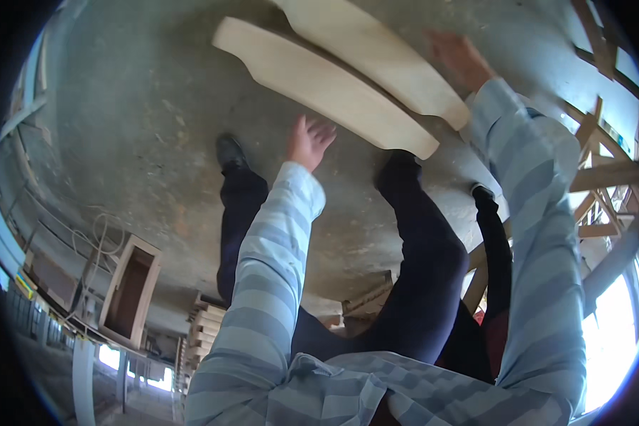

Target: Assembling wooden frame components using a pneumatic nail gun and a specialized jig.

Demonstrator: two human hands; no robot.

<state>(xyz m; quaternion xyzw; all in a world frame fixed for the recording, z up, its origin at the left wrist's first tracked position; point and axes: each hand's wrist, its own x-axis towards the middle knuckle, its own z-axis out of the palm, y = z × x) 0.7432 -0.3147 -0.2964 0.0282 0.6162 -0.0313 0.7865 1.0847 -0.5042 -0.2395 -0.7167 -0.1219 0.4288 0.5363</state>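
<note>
Two long pale wooden boards lie side by side at a slant on the grey floor in front of me. The nearer board [326, 85] has a narrowed, stepped end at each side. The farther board [376, 53] runs alongside it, its far end cut off by the upper picture edge. My left hand [311, 142] is just short of the nearer board's near edge, fingers apart and holding nothing. Beyond the farther board's right part, my right hand [463, 60] is blurred by motion; its fingers look stretched out, with nothing seen in them.
My shoe [231, 150] is on the floor at the left; my other foot is by the nearer board's right end. Another person's dark leg [491, 234] stands close on my right. Wooden frames [603, 174] fill the right side. A framed panel [129, 290] and stacked wood [204, 328] are lower left.
</note>
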